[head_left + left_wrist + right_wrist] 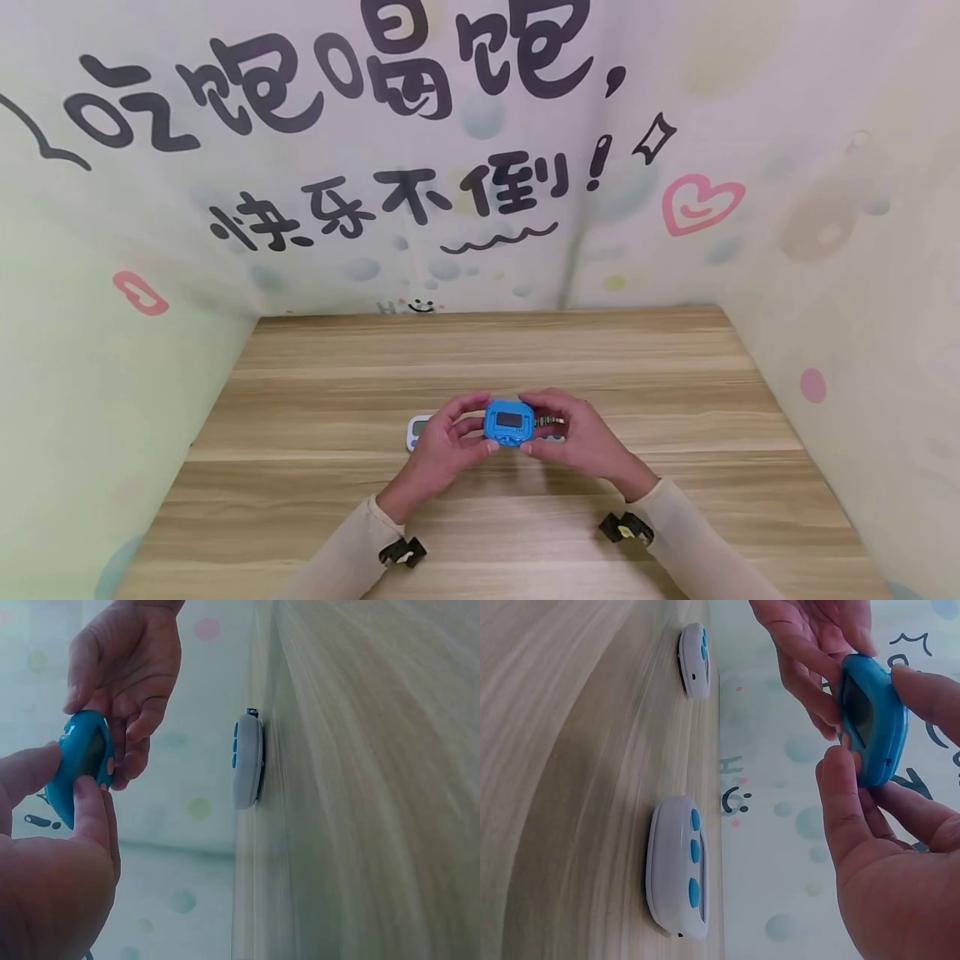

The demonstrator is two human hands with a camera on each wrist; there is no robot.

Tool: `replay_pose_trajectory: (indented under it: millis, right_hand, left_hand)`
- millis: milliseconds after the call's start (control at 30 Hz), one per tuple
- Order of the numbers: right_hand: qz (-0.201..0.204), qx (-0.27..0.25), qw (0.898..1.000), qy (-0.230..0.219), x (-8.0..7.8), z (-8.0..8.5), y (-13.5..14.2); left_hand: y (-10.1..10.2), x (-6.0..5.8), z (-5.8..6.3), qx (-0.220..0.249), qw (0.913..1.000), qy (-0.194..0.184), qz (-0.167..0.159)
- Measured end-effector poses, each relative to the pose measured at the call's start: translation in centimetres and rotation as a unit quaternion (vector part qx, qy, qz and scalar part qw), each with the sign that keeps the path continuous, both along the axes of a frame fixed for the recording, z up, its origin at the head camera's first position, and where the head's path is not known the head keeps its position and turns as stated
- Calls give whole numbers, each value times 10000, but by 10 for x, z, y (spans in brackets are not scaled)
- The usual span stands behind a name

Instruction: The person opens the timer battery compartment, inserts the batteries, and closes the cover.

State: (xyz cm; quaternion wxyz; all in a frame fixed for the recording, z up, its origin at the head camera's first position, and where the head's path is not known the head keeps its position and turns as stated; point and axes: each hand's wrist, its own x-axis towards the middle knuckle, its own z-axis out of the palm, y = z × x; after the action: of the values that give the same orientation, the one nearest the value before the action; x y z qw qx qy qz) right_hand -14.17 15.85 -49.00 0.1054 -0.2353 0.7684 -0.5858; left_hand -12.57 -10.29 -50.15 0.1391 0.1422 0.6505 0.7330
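Observation:
Both hands hold a small blue digital timer above the table, one at each side. In the head view, its face with a dark rectangle points up toward me. My left hand pinches its left edge between thumb and fingers; my right hand grips the right edge the same way. From the left wrist, the blue timer shows a dark screen and orange buttons on its lower side. Two white timers with blue buttons lie on the table: a nearer one and a farther one in the right wrist view.
The wood-grain table is enclosed by pale walls with black lettering and coloured dots. One white timer sits just left of the left hand; the right hand mostly covers the other. A black strap mount is on the left wrist.

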Motion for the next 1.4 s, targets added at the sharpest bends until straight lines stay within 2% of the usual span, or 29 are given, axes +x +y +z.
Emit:
replay_pose_trajectory:
  millis: [233, 400, 500, 633, 800, 1067, 1400]
  right_hand:
    - [-66, -74, 9997, 214, 1, -2, 1]
    - [-228, 45, 9994, 257, 2, -4, 0]
    - [-361, 81, 9991, 202, 3, -4, 0]
    - [-493, 154, 9985, 156, 4, -5, -1]
    - [-570, 258, 9977, 278, 4, -6, -2]
    - [-535, 203, 9980, 253, 6, -4, -2]
    - [-592, -10, 9975, -397, 3, -4, 2]
  left_hand:
    - [-1, -1, -1, -48, 9991, -46, 429]
    - [-1, 0, -3, 103, 9989, -139, 443]
    - [1, 1, -5, -17, 9988, -211, 450]
    - [3, 2, -5, -95, 9992, -246, 301]
    - [6, 2, -4, -138, 9998, -96, 69]
    - [9, 0, -3, -152, 9999, -62, -2]
    - [10, -3, -3, -327, 9991, 85, -249]
